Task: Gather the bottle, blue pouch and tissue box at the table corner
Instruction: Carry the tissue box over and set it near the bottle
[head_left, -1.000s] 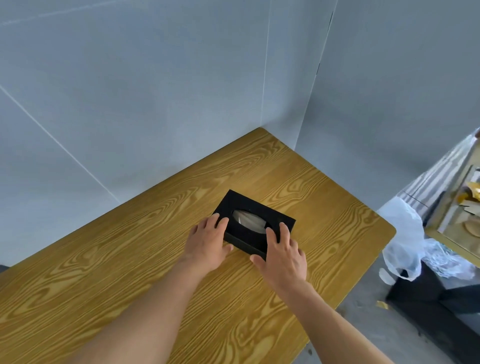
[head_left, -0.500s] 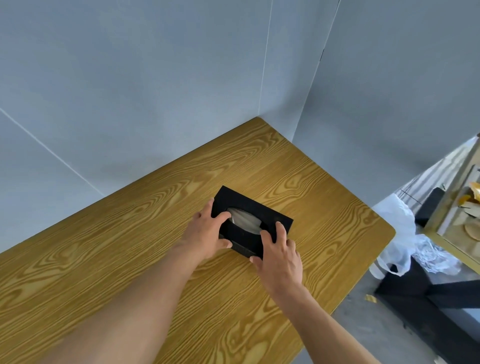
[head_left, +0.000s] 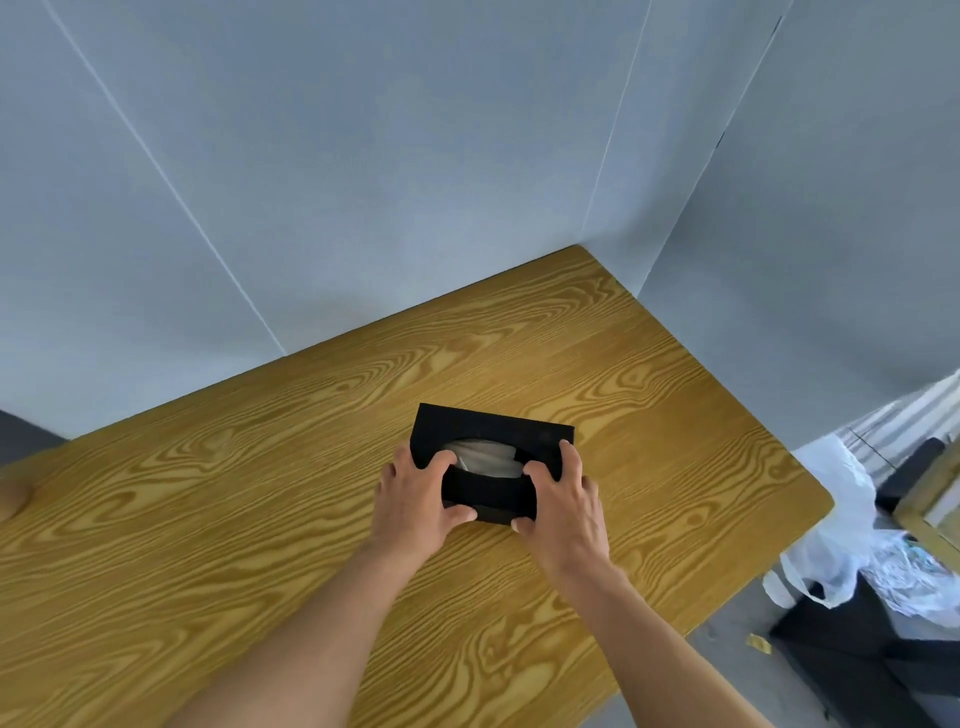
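Note:
A black tissue box (head_left: 498, 428) with a white tissue showing in its oval slot sits on the wooden table (head_left: 260, 467), toward the table's right half. My left hand (head_left: 418, 493) grips the box's near-left corner, fingers over the top and thumb on the front. My right hand (head_left: 563, 501) grips the near-right corner the same way. No bottle or blue pouch is in view.
Grey wall panels meet at the table's far corner (head_left: 584, 249). The table's rounded right corner (head_left: 821, 499) borders a drop to the floor. White plastic bags (head_left: 852, 530) and dark furniture (head_left: 857, 660) lie beyond that edge.
Both hands went from resting at the box's near side to clasping its two near corners. The view has shifted, so the box now looks turned more square to me.

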